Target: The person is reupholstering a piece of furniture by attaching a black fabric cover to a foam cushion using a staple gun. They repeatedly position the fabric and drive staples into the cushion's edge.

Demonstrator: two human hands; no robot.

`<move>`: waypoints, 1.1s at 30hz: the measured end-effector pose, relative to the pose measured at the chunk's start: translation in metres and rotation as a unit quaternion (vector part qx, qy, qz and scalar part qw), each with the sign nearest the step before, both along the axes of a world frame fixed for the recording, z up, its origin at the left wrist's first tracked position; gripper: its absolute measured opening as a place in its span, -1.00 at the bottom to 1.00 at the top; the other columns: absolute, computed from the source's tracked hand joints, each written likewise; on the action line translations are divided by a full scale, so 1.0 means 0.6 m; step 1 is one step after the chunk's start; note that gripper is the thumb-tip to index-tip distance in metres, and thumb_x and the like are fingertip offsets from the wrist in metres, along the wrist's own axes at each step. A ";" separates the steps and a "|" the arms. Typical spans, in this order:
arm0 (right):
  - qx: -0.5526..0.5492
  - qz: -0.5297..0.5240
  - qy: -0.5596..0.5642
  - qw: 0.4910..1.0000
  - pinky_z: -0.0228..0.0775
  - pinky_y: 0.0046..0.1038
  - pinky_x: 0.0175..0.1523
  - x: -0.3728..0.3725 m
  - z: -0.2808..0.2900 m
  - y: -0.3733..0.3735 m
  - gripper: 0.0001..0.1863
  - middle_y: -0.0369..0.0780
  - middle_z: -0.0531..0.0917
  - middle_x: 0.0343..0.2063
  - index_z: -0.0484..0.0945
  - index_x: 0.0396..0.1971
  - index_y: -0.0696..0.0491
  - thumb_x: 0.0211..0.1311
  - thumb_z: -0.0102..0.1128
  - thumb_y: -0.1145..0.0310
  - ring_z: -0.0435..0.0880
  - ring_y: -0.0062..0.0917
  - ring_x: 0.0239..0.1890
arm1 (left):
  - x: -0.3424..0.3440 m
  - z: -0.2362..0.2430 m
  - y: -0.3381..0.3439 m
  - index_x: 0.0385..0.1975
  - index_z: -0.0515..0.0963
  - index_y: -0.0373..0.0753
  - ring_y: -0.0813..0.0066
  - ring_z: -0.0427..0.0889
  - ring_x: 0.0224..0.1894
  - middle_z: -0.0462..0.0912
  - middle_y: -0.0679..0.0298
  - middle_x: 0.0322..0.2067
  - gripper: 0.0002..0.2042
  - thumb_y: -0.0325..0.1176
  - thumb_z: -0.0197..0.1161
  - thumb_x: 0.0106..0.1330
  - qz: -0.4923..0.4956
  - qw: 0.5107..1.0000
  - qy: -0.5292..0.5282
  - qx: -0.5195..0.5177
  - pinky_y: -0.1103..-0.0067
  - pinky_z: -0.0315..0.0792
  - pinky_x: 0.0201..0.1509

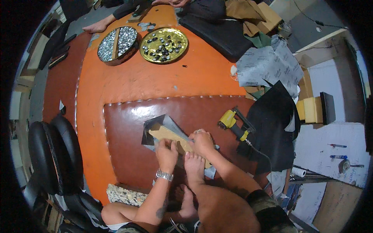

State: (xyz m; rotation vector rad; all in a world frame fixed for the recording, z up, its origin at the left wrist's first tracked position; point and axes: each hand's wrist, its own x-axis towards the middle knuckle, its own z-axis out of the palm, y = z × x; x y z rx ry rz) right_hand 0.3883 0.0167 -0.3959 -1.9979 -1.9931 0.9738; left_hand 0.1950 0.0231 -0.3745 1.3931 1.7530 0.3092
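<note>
tan board w/ dark sheet under it, on brown mat, near centre. my l. hand: fingertips drawn together at the board's near edge; can't tell if they pinch anything. my r. hand: curled tight on the dark sheet, at the board's right part. my r. foot: toes at the board, btwn & just nearer than both hands. right: yellow/blk staple gun w/ hose. far left: round tin of silvery bits beside gold tray of small dark & silvery pcs.

No legible text (grey sheet included)
</note>
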 end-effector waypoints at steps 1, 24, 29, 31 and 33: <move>0.007 0.009 -0.014 1.000 0.54 -0.04 0.17 -0.008 0.001 -0.006 -0.79 0.00 0.72 -0.15 0.75 -0.24 0.15 0.22 0.34 0.34 0.68 -0.02 0.04 | 0.003 0.014 0.003 -0.03 0.69 -0.24 0.21 0.64 0.06 0.71 0.03 0.04 -0.73 -0.23 0.33 0.40 -0.088 0.985 0.057 0.140 0.29 0.48 0.15; 0.044 -0.083 0.031 0.995 0.60 -0.07 0.02 -0.036 -0.004 -0.079 -0.84 0.01 0.71 -0.24 0.76 -0.32 0.13 0.15 0.31 0.41 0.71 -0.05 -0.08 | -0.001 -0.006 0.078 -0.20 0.69 -0.26 0.10 0.69 -0.03 0.72 0.13 -0.20 -0.80 -0.48 0.26 0.18 -0.506 0.829 0.040 0.235 0.28 0.57 0.09; 0.090 -0.026 -0.026 0.995 0.57 -0.08 0.09 -0.046 -0.014 -0.081 -0.87 -0.02 0.68 -0.29 0.69 -0.44 0.18 0.14 0.25 0.44 0.69 -0.08 -0.06 | -0.006 -0.012 0.027 0.16 0.64 -0.25 0.23 0.60 0.03 0.66 0.22 -0.14 -0.60 -0.37 0.18 0.33 -0.483 0.829 0.111 0.258 0.30 0.48 0.20; 0.087 -0.018 -0.047 0.995 0.57 -0.07 0.09 -0.049 -0.014 -0.083 -0.88 -0.02 0.69 -0.28 0.71 -0.41 0.15 0.18 0.25 0.42 0.68 -0.08 -0.04 | -0.006 -0.023 0.008 0.23 0.61 -0.28 0.24 0.59 0.02 0.63 0.25 -0.16 -0.56 -0.34 0.18 0.35 -0.486 0.823 0.141 0.256 0.28 0.45 0.27; 0.065 0.015 -0.032 0.997 0.57 -0.07 0.11 -0.040 -0.008 -0.083 -0.87 -0.02 0.71 -0.23 0.74 -0.34 0.13 0.21 0.26 0.42 0.68 -0.07 -0.02 | -0.008 -0.032 -0.011 0.28 0.57 -0.31 0.23 0.58 0.10 0.62 0.23 -0.09 -0.53 -0.31 0.16 0.39 -0.486 0.821 0.163 0.252 0.18 0.40 0.34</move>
